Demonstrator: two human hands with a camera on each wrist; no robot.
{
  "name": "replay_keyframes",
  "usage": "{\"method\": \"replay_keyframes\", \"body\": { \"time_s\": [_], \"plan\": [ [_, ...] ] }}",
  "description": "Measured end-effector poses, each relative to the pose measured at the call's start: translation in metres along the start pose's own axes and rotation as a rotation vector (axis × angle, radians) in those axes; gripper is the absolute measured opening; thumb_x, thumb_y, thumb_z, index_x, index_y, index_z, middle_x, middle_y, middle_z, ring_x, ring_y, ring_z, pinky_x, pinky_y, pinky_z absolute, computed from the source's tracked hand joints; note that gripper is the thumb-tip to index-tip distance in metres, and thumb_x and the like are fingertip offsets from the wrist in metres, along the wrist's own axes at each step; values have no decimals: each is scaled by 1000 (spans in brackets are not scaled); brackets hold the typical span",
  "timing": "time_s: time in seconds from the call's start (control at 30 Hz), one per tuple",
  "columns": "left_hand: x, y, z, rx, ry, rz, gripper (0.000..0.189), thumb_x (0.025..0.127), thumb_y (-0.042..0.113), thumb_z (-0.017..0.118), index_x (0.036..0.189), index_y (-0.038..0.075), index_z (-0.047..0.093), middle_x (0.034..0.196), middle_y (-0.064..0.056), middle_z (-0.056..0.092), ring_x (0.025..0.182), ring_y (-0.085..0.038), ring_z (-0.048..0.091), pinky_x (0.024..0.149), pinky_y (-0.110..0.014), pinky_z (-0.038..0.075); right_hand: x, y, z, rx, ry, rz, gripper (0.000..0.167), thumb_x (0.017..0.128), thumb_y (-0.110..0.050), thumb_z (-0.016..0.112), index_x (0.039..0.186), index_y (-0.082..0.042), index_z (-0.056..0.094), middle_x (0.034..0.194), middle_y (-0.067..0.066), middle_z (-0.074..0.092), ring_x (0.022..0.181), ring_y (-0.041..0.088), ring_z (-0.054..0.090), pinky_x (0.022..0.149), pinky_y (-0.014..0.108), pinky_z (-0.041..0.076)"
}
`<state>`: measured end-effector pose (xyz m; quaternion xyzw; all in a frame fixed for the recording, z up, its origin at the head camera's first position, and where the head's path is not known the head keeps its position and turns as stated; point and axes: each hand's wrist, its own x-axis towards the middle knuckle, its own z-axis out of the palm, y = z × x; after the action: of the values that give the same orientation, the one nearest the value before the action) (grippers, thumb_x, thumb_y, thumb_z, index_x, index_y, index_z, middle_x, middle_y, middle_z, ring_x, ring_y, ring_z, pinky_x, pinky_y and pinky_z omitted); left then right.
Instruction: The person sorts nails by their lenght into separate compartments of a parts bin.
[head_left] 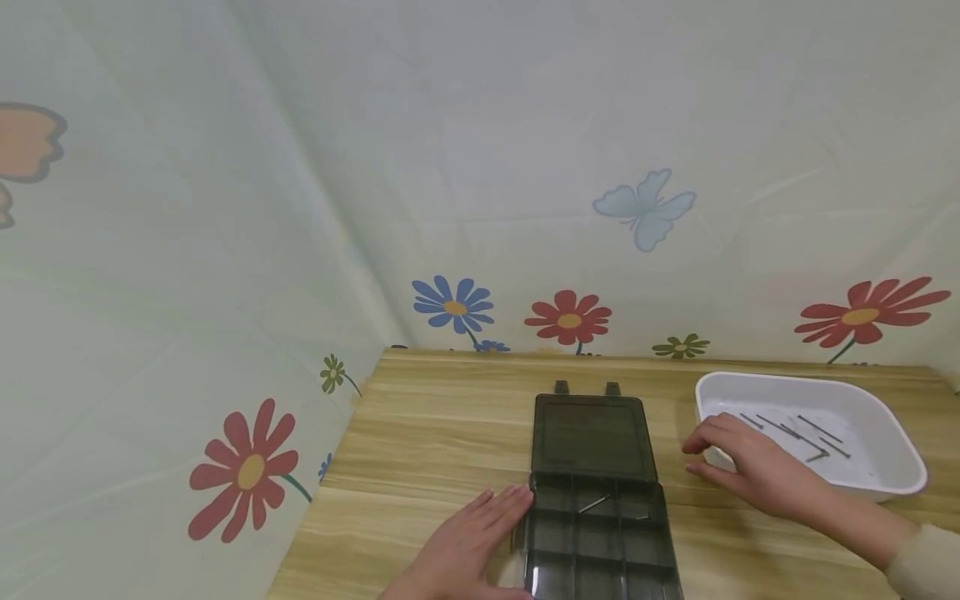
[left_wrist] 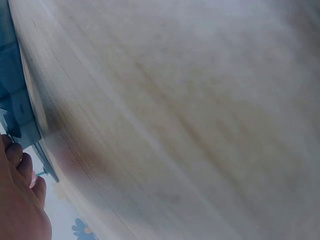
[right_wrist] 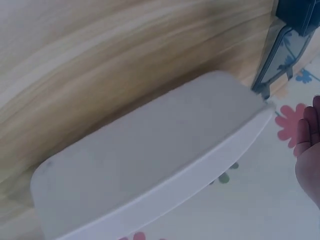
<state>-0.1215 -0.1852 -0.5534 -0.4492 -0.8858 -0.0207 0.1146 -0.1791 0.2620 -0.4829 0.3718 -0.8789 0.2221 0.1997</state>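
Observation:
A dark translucent compartment box (head_left: 597, 537) lies on the table with its lid (head_left: 592, 437) folded back toward the wall. One screw (head_left: 594, 504) is in a middle upper compartment, and a small piece of metal (head_left: 643, 517) shows in the one to its right. My left hand (head_left: 472, 542) rests at the box's left edge with fingers extended, also seen at the corner of the left wrist view. Over the left rim of a white tray (head_left: 892, 433) hovers my right hand (head_left: 757, 467), thumb and fingers apart, nothing visible between them. Several long screws (head_left: 821, 430) lie in the tray.
The wood-grain table (head_left: 420, 433) ends at a hanging cloth (head_left: 480, 167) printed with flowers and butterflies, at the back and left. In the right wrist view, the tray's outer side (right_wrist: 150, 135) fills the middle, with the box's lid (right_wrist: 282, 57) beyond.

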Motion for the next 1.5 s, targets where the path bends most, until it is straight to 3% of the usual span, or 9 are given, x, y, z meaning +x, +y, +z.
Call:
{"method": "replay_keyframes", "body": {
  "time_s": [0.2, 0.5, 0.7, 1.03, 1.33, 1.5],
  "plan": [
    [1, 0, 0, 5, -16, -1, 117, 86, 76, 72, 169, 5, 29, 172, -9, 38, 156, -20, 39, 125, -36, 36, -4, 12, -13, -29, -15, 63, 39, 76, -11, 95, 102, -29, 73, 100, -18, 68, 93, 3, 65, 77, 21, 55],
    [0, 0, 0, 16, -26, 0, 116, 88, 77, 70, 169, 5, 29, 173, -9, 37, 157, -20, 37, 125, -36, 35, -7, 25, -33, -69, -52, 166, 32, 79, -20, 95, 105, -24, 76, 105, -16, 70, 97, 10, 68, 81, 22, 56],
    [0, 0, -1, 19, -35, -10, 115, 89, 78, 67, 169, 6, 28, 174, -8, 35, 158, -19, 36, 126, -35, 34, -13, 39, -39, -95, -24, 179, 37, 74, -20, 98, 106, -21, 78, 104, -11, 73, 98, 14, 68, 85, 12, 50],
    [0, 0, 0, 17, -38, -14, 116, 89, 79, 67, 170, 6, 27, 174, -8, 34, 158, -19, 35, 126, -35, 34, -22, 65, -47, -105, -1, 203, 41, 70, -17, 99, 106, -18, 79, 104, -4, 76, 95, 13, 69, 83, 6, 46],
    [0, 0, -1, 21, -18, -1, 118, 87, 78, 71, 169, 5, 28, 173, -9, 36, 157, -20, 38, 125, -35, 35, -30, 83, -48, -128, -27, 232, 47, 68, -19, 101, 109, -11, 79, 107, 3, 78, 97, 25, 71, 84, 7, 45],
    [0, 0, 0, 8, -20, -6, 118, 87, 76, 72, 169, 5, 28, 173, -8, 36, 157, -20, 38, 125, -35, 35, -34, 90, -44, -128, -57, 243, 47, 70, -22, 100, 110, -10, 79, 107, 1, 77, 97, 22, 69, 83, 13, 48]
  ]
}}
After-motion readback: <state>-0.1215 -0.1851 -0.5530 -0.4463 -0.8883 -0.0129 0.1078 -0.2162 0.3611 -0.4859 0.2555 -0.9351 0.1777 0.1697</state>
